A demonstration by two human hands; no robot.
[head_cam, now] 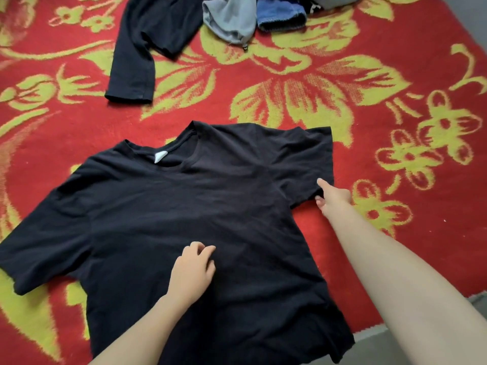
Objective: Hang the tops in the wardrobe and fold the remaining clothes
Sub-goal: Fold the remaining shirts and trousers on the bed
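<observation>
Black T-shirt [184, 201] fabric lies under both hands. The left hand [193, 270] rests on the shirt's middle with its fingers loosely bent. The right hand [333, 197] pinches the edge of a short sleeve [303, 164]. The shirt lies spread flat, collar away from the person, on a red and yellow floral carpet [369, 154]. Farther off lie a black long-sleeved top [147, 30], a grey garment [232, 19] and blue denim [279, 14].

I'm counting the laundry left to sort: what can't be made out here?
Head view:
Clothes pile: cut off by the top edge; garment count unclear.
Dark long-sleeved top: body cut off by the top edge.
Black T-shirt: hem cut off by the bottom edge.
Right hand: finger ends hidden by the sleeve.
</observation>
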